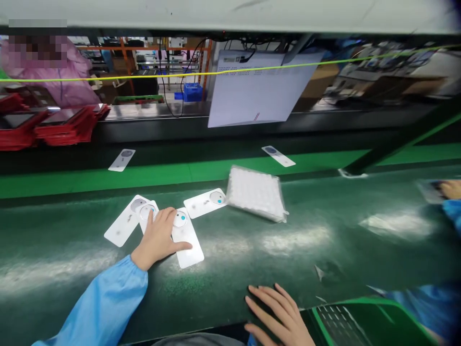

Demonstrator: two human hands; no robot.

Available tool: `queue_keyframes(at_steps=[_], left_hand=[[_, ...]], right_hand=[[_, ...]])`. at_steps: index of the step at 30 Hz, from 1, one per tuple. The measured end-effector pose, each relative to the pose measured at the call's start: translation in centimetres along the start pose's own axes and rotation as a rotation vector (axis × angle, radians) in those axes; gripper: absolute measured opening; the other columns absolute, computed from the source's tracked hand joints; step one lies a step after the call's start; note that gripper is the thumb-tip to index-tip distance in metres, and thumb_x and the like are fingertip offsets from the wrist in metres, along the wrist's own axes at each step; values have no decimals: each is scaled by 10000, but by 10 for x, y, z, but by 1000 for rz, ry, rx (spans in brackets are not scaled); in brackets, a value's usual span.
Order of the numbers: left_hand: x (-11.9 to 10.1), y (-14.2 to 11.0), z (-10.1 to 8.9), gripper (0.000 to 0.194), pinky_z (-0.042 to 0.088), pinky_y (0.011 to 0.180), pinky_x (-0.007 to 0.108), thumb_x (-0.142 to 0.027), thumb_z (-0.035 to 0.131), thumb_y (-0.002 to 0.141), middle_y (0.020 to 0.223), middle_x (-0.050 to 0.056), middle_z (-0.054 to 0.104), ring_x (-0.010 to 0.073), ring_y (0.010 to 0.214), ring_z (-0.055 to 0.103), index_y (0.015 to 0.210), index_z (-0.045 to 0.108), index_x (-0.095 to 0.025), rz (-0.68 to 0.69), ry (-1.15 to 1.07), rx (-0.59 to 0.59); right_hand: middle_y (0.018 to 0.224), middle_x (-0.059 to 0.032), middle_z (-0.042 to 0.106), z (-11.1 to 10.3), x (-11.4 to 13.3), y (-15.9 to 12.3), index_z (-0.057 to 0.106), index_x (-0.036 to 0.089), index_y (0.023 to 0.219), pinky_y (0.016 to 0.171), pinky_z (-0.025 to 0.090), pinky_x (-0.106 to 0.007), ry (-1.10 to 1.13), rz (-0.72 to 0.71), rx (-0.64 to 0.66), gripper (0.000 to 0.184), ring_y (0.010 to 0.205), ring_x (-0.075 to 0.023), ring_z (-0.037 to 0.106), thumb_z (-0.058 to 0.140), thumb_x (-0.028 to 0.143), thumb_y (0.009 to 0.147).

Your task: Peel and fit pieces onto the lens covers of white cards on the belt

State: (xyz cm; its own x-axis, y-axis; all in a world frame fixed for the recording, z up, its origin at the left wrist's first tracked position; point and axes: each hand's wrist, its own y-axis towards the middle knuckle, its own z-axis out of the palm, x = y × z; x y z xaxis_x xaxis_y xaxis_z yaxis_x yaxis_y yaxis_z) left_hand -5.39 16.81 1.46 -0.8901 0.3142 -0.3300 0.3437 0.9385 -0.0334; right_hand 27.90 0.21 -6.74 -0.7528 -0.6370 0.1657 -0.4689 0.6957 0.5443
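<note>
My left hand lies palm down with its fingers stretched out and the thumb apart. It rests across two white phone-shaped panels with round camera areas; the right one is under the thumb and the left one is partly hidden by the fingers. Another such panel lies to the left, overlapped by its neighbour. One more panel lies sideways at the upper right, its end close to a clear bag of white pieces. At the bench's front edge, my right hand has its fingers spread and holds nothing.
Two more panels lie beyond the green strip's near edge. Red trays are stacked at the far left, near a person in pink. A white-backed monitor hangs ahead. A green-rimmed container and blue sleeves are at right.
</note>
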Motion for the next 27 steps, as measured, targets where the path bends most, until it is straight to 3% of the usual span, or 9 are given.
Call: queue_keyframes(at_steps=[3,5,7,9,11,13,16,19,27], left_hand=[[-6,7,-14,897,322,1137,657,-572,931,603,1388,202,571,415,1299,513,1307,571,-149,-21,11,24],[-7,13,-20,887,378,1081,618,-544,953,579,1333,185,609,408,1239,541,1284,594,-143,-6,8,26],[-6,16,-21,783,354,1102,590,-510,883,731,1346,147,635,367,1251,550,1364,568,-174,22,-7,2],[-4,18,-18,541,313,1135,554,-425,730,927,1343,91,669,303,1247,571,1403,564,-229,35,-17,-37],[-3,18,-14,302,318,1120,512,-340,631,1010,1284,46,714,261,1192,605,1299,660,-256,44,-13,-66],[-3,18,-10,167,340,1085,489,-307,636,1012,1224,19,743,249,1142,625,1127,747,-262,55,0,-79],[-4,19,-6,155,384,1026,467,-283,632,1012,1196,8,757,251,1111,635,1002,786,-263,57,22,-91],[-6,21,-4,166,449,938,416,-260,623,1011,1190,19,761,246,1072,652,977,785,-241,24,38,-100],[-13,27,-12,188,483,864,375,-219,584,1025,1082,36,759,237,1009,661,960,760,-203,9,168,-50]], right_hand=[[1186,-39,774,3,3,3,698,262,1282,1108,479,-420,118,-63,-21,303,1120,-217,703,613,186,1001],[1092,-25,797,1,2,7,722,267,1205,1072,521,-399,174,-66,-42,246,1040,-207,731,623,185,995],[1006,-20,803,-3,3,15,733,265,1100,1029,556,-376,230,-24,-47,167,946,-197,751,630,190,991],[1000,-35,798,-7,6,28,720,252,1036,1000,574,-353,294,35,-21,129,918,-192,759,614,189,1000],[1119,-77,783,-7,11,50,704,237,1036,1024,566,-350,352,60,70,138,1028,-201,751,575,193,1021],[1293,-114,729,-2,16,77,693,226,1048,1099,523,-379,393,22,217,166,1221,-218,685,529,201,1043],[1475,-110,618,15,23,118,683,223,1049,1201,423,-454,418,-77,410,214,1406,-228,549,470,209,1066],[1536,-82,564,30,27,142,675,228,1053,1234,367,-502,419,-136,486,225,1459,-229,488,451,229,1075],[1566,-67,534,37,27,141,664,234,1070,1251,332,-501,419,-138,488,237,1487,-216,450,428,245,1087]])
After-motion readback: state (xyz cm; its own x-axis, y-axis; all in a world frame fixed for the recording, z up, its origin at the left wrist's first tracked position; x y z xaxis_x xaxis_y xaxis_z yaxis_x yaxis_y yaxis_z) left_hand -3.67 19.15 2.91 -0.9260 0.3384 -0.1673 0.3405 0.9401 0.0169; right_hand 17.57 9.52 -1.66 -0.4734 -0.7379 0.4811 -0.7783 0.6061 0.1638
